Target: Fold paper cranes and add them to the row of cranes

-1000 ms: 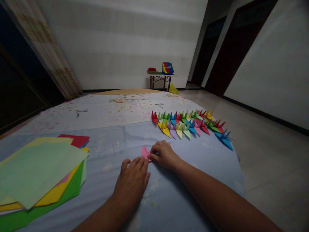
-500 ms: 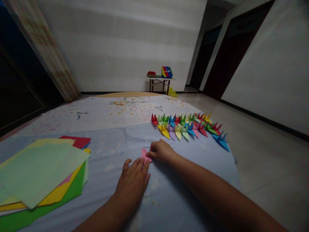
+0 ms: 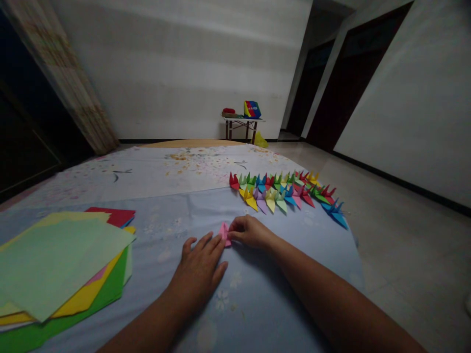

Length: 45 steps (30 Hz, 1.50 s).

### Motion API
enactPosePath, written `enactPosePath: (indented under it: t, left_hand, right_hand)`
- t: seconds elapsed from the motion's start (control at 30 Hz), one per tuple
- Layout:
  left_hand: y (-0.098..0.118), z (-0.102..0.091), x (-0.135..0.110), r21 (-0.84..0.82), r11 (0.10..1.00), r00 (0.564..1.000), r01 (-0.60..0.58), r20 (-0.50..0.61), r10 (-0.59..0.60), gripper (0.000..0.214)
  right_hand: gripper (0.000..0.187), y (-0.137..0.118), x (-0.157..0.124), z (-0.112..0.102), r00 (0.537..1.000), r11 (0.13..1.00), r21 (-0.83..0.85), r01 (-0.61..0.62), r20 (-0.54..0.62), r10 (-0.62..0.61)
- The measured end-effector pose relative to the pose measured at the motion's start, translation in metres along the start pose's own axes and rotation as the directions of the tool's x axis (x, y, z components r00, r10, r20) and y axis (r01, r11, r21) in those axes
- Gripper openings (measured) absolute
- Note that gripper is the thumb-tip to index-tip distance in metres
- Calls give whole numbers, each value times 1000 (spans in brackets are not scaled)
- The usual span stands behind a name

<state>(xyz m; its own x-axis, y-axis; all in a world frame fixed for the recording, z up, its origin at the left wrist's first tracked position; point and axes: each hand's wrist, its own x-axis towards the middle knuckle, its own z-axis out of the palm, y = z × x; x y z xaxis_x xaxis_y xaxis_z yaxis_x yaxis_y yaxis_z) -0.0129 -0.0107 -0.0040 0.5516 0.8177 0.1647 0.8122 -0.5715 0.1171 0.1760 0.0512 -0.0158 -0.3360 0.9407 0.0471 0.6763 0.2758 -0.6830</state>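
Note:
A small folded pink paper piece [image 3: 223, 232] lies on the light blue floral sheet [image 3: 257, 304]. My left hand [image 3: 200, 267] rests flat on the sheet with fingers stretched out, its fingertips pressing the near side of the pink piece. My right hand [image 3: 249, 231] is curled, its fingers pinching the right edge of the same piece. Most of the pink paper is hidden under my fingers.
Two rows of several coloured paper cranes [image 3: 285, 191] stand behind my right hand. A loose stack of coloured paper sheets [image 3: 62, 264] lies at the left. The sheet's right edge meets bare tiled floor [image 3: 405, 235]. A small table [image 3: 241, 123] stands by the far wall.
My view has shifted slightly. Both hands stay on the pink piece; my right fingers have drawn in closer to it and the left fingertips have slid up against it.

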Motion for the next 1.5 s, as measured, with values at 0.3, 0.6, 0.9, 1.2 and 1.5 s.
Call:
enactPosePath:
  t: [0.3,0.6,0.9,1.2,1.5]
  left_hand:
    - [3,-8,0,54,998,998,-35,-47,38,32]
    - [18,-12,-2,91,996,995,25,89,-33,31]
    - [24,-5,-7,146,987,992,64,98,-79,35]
    - [24,-9,-8,149,985,992,87,81,-100,37]
    - [10,0,-7,55,998,997,9,70,-13,37]
  right_hand:
    - [18,-7,-5,1,999,997,-74,27,-21,-28]
    - [25,-8,-4,3,1000,989,-149,6,-19,-9]
    - [26,-12,-5,6,999,977,-212,3,-46,-13]
    - [26,-6,-6,3,990,994,-83,65,-121,-75]
    - [15,-2,-7,-8,955,954,53,295,-33,-294]
